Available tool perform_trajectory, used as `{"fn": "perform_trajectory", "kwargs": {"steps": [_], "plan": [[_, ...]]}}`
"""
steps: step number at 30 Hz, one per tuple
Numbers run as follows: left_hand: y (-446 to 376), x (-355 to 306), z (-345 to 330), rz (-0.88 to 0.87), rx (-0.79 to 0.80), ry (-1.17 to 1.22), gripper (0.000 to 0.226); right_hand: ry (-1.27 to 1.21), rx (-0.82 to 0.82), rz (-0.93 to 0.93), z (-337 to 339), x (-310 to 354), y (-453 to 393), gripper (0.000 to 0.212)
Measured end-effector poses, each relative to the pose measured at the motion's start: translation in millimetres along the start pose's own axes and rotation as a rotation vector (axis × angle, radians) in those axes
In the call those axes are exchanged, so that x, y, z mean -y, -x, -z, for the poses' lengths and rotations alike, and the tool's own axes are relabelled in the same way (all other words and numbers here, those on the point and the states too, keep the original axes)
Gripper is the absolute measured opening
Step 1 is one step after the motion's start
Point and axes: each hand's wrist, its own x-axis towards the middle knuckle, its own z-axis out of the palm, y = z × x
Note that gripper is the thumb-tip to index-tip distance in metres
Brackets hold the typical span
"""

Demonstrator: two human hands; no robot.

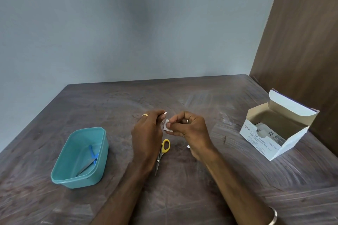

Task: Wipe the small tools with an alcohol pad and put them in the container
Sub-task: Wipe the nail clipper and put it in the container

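My left hand (147, 133) holds a small thin metal tool (163, 118) above the table's middle; only its tip and a short stretch of shaft show past the fingers. My right hand (190, 129) pinches a white alcohol pad (167, 127) against that tool. Below the hands, yellow-handled scissors (162, 151) lie on the table, partly hidden by my left wrist. At the left stands a teal plastic container (80, 157) with a blue-handled metal tool (90, 160) lying inside it.
An open white box of alcohol swabs (278, 129) stands at the right, near a brown wooden panel (301, 42). A scrap of white wrapper (188, 146) peeks out under my right wrist. The dark wooden table (109, 106) meets a grey wall behind.
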Motion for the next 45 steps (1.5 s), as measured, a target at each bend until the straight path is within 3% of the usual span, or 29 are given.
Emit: {"fn": "perform_trajectory", "kwargs": {"steps": [3,9,13,18,20,26,33,38,45], "plan": [[0,0,0,-0.100,0.016,-0.116,0.037,-0.059,-0.012,-0.027,-2,1,2,0.015],[-2,-4,5,-0.234,-0.029,-0.277,0.042,-0.170,-0.031,-0.113,-6,1,4,0.015],[-2,-4,2,-0.032,-0.145,-0.104,0.017,-0.192,-0.031,-0.146,-9,0,6,0.014],[-2,-7,5,0.483,-0.069,0.621,0.010,-0.167,-0.036,-0.113,-9,-2,5,0.012],[-1,-5,5,0.595,-0.035,0.744,0.015,-0.125,-0.036,-0.090,-8,-2,5,0.011],[-1,-2,2,0.654,0.024,0.836,0.021,0.019,0.019,-0.067,-4,2,6,0.013],[0,-2,9,0.742,0.104,0.965,0.023,0.128,-0.039,0.141,2,5,1,0.022],[-1,-2,6,0.858,0.198,1.048,0.027,0.188,-0.038,0.202,7,4,-1,0.013],[0,-5,5,0.883,0.342,1.080,0.009,0.257,-0.052,0.235,9,0,-6,0.020]]}}
